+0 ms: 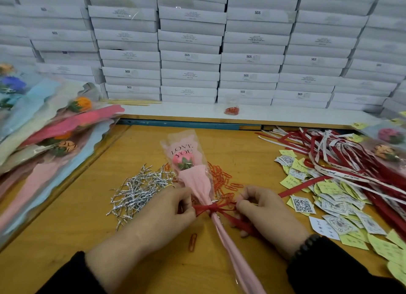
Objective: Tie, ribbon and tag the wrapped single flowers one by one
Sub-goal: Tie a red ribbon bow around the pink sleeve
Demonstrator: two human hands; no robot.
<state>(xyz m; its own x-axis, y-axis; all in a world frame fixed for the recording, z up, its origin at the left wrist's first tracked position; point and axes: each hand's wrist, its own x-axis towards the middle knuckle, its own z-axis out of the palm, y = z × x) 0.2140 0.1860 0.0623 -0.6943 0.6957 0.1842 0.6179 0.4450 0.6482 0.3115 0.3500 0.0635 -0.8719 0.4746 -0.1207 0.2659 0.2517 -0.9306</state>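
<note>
The flower in its pink wrap lies on the bench between the two hands, its head pointing away from the person and its stem running back toward them, just inside the right wrist. The printed "LOVE YOU" part of the sleeve is beyond both hands.

A red ribbon is knotted round the narrow neck of the wrap, directly between the hands. The left hand has its fingers curled and pinches the ribbon end on its side of the wrap. The right hand is likewise curled, pinching the other end beside the wrap; a loose tail of ribbon passes under its fingers toward the person. The ribbon is taut between the two pinches.

Just beyond the left hand lies a heap of silver ties. Beyond the gap between the hands, partly under the wrap, are red clips; one more clip lies near the left wrist. To the outer side of the right hand spreads a scatter of tags, yellow and white, some with square codes, with a tangle of red and white ribbons beyond them. Far to the outer side of the left hand is a pile of wrapped flowers. Stacked white boxes fill the background behind the bench.
</note>
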